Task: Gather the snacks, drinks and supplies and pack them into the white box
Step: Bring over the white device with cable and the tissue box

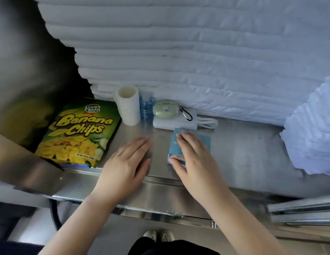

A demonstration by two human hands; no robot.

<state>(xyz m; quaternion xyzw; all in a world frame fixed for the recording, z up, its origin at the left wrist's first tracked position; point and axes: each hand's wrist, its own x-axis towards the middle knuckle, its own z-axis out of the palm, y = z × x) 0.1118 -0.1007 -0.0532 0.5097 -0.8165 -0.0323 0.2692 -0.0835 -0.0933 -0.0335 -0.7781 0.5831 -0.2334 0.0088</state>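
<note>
On the steel shelf (243, 144), the left hand (127, 162) lies flat and released, holding nothing. The right hand (191, 157) rests straight-fingered across a blue packet (203, 140), thumb at its near edge, not clenched. Behind them stand a white roll (128, 105), a blue bottle (146, 107) and a green case (165, 109) on a power bank (171, 123). A banana chips bag (77, 133) lies to the left.

A single wide-angle view from the person's head looks forward and steeply down onto a steel shelf (243, 144) from close by. Both forearms come in from the bottom edge, and the left hand (129, 161) and right hand (193, 159) lie in the lower middle of the frame. The shoes (158, 235) show at bottom centre, almost straight below the lens. A stack of white linen (179, 52) fills the top, its lines bowed toward the edges.
</note>
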